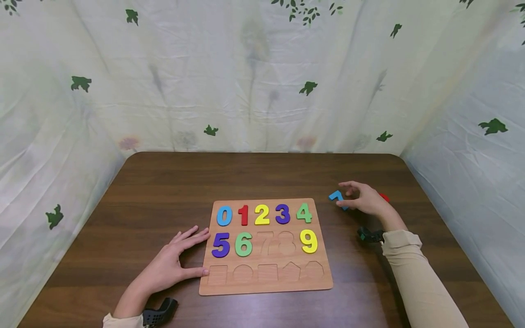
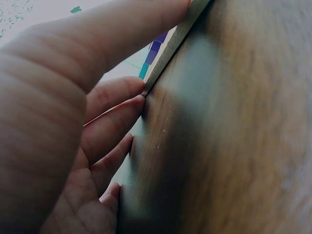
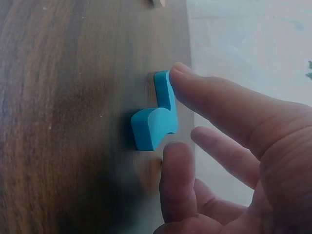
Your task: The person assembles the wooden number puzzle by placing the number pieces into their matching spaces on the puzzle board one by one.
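A wooden number board (image 1: 262,284) lies on the table, with coloured digits 0 to 6 and 9 set in it. Along its left edge rests the left hand (image 1: 174,262), thumb near the lower corner and fingertips higher up. The left wrist view shows those fingertips (image 2: 139,87) right at the board's side. Beyond the board's upper right corner, the right hand (image 1: 362,198) hovers around a blue number 7 (image 1: 336,196). In the right wrist view the thumb overlaps one end of the blue 7 (image 3: 158,124), and the other fingers are loosely bent around it with a gap.
A red piece (image 1: 384,197) shows partly behind the right hand. The board has outlined slots for 7 and 8 (image 1: 286,243) and a bottom row of shape outlines (image 1: 267,272). The brown table (image 1: 164,182) meets a pale leaf-patterned curtain (image 1: 254,114) behind and at the sides.
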Tool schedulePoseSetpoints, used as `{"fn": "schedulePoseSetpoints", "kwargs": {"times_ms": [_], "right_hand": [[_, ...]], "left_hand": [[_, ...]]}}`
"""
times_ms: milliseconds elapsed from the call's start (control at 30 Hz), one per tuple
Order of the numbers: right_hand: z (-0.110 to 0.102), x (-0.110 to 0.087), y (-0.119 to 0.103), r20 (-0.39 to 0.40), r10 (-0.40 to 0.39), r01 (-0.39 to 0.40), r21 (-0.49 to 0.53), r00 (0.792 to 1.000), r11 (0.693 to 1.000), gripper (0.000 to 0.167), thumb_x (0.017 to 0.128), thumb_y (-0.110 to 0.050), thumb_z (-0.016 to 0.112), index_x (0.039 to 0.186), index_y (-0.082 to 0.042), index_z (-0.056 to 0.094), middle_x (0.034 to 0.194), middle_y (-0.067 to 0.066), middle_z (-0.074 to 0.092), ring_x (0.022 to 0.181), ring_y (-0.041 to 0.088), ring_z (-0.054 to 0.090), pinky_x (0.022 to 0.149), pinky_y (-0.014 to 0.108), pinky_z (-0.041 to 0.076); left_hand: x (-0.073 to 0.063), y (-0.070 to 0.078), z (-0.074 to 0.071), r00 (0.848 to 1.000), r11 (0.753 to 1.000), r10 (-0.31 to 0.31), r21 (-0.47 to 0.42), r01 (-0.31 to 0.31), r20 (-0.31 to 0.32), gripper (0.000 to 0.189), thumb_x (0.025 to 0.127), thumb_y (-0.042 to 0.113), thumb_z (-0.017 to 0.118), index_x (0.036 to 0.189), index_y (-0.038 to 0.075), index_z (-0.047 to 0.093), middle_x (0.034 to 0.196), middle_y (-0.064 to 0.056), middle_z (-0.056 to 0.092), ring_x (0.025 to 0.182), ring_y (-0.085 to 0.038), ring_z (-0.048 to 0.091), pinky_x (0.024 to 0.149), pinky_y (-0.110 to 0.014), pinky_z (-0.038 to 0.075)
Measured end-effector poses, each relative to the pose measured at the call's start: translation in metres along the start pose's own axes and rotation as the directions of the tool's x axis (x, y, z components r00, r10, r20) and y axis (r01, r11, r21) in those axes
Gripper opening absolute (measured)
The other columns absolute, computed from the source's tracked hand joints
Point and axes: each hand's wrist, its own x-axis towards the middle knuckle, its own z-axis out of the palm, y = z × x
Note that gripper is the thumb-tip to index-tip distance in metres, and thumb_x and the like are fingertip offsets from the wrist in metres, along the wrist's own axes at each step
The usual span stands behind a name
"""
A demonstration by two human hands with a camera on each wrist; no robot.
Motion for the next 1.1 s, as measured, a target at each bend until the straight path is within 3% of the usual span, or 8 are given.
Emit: {"fn": "schedulePoseSetpoints", "kwargs": {"times_ms": [233, 833, 1100], "right_hand": [[-0.0012, -0.0026, -0.0015, 0.050, 0.034, -0.033, -0.011, 0.998, 0.999, 0.077, 0.097, -0.039, 0.081, 0.158, -0.006, 0.049, 0.121, 0.020, 0.062, 0.084, 0.021, 0.064, 0.075, 0.031, 0.050], [-0.0035, -0.0066, -0.0044, 0.087, 0.005, -0.007, 0.021, 0.996, 1.000, 0.080, 0.096, -0.032, 0.084, 0.158, 0.001, 0.045, 0.100, 0.011, 0.062, 0.078, 0.020, 0.061, 0.070, 0.032, 0.048], [-0.0035, -0.0100, -0.0082, 0.124, -0.013, 0.006, 0.055, 0.992, 0.998, 0.079, 0.096, -0.028, 0.084, 0.157, 0.003, 0.046, 0.099, 0.011, 0.064, 0.080, 0.019, 0.067, 0.074, 0.033, 0.057]], "left_hand": [[0.0000, -0.0003, 0.0000, 1.000, 1.000, 0.012, -0.007, -0.012, 0.000, 0.089, 0.077, 0.056, 0.093, 0.155, 0.027, 0.060, 0.164, -0.005, 0.055, 0.160, -0.044, 0.034, 0.127, -0.078, 0.018], [0.0006, -0.0005, 0.0000, 1.000, 1.000, 0.012, 0.002, -0.012, 0.000, 0.090, 0.077, 0.057, 0.093, 0.155, 0.027, 0.060, 0.164, -0.005, 0.055, 0.160, -0.043, 0.035, 0.128, -0.077, 0.018], [0.0005, -0.0002, -0.0001, 1.000, 1.000, 0.004, 0.000, -0.004, 0.001, 0.090, 0.077, 0.057, 0.093, 0.155, 0.027, 0.060, 0.164, -0.004, 0.055, 0.160, -0.043, 0.035, 0.128, -0.076, 0.017]]}}
